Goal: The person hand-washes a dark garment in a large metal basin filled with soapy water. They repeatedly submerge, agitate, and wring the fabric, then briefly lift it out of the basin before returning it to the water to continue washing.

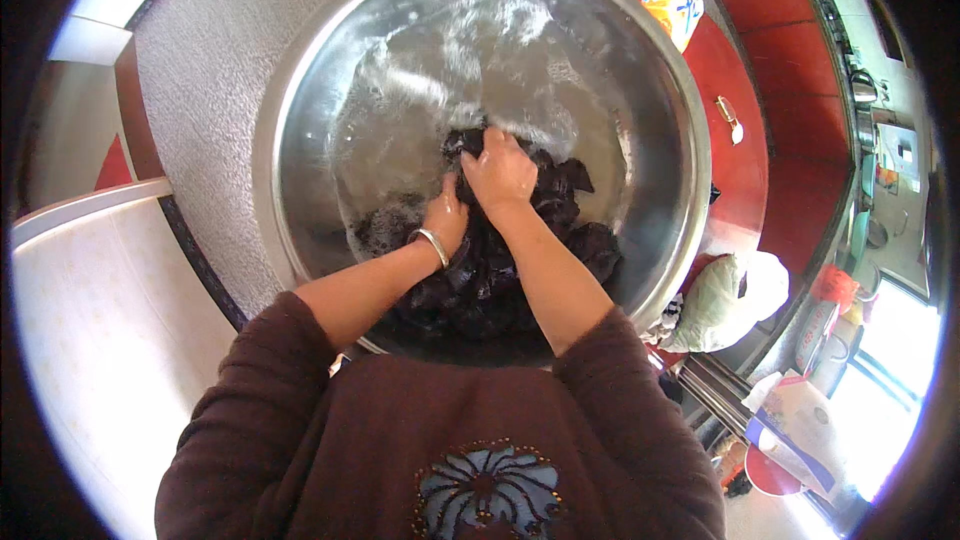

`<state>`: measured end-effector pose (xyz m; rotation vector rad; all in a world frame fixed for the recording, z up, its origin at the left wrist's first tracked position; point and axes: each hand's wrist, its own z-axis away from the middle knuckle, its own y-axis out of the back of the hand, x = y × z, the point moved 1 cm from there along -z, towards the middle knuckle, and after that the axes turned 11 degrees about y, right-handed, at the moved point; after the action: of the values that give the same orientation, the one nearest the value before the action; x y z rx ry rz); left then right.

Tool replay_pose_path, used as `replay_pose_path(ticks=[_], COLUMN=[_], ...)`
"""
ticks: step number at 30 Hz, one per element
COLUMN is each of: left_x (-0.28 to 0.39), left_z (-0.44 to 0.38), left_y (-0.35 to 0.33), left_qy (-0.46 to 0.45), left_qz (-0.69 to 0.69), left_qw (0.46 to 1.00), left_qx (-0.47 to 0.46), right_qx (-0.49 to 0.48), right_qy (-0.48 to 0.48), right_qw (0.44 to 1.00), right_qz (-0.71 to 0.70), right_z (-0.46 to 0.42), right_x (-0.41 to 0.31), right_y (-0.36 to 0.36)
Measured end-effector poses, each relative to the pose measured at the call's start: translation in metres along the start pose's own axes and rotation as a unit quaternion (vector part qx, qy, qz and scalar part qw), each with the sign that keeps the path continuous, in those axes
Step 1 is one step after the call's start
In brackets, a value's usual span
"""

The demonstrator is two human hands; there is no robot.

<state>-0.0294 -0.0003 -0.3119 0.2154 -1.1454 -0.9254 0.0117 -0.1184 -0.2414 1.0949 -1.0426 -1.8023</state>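
A wide, shiny metal basin [271, 165] stands right before me with murky water [405, 101] in it. Soaked dark cloth [487, 285] lies bunched in its near half, partly under the water, with small suds [390, 221] at its left. My right hand [501, 171] grips a fold of this cloth near the basin's middle. Just to its left and a little nearer to me, my left hand [448, 214], with a silver bangle [435, 247] at the wrist, holds the cloth too. Fingers of both hands are partly hidden by the fabric.
On the red round tabletop [739, 180] to the right are an orange plastic packet [667, 0], eyeglasses [727, 120] and a pale plastic bag [712, 304]. Red cabinets [795, 60] line the counter beyond. A white panel [112, 330] stands at left, beside the speckled grey floor [202, 105].
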Motion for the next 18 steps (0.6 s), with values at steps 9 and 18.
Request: replay_pose_path(ticks=[9,18], left_x=[0.093,0.029], left_z=[0.078,0.039], left_y=[0.089,0.050], left_qy=[-0.026,0.020], left_qz=[-0.205,-0.071], left_qw=[0.954,0.995], left_qx=[-0.219,-0.065], right_qx=[-0.008,-0.092], right_qy=[-0.059,0.314], right_qw=[0.991,0.927], right_qz=[0.119,-0.183], right_z=[-0.047,0.113], right_x=[0.054,0.088], right_y=[0.072,0.063])
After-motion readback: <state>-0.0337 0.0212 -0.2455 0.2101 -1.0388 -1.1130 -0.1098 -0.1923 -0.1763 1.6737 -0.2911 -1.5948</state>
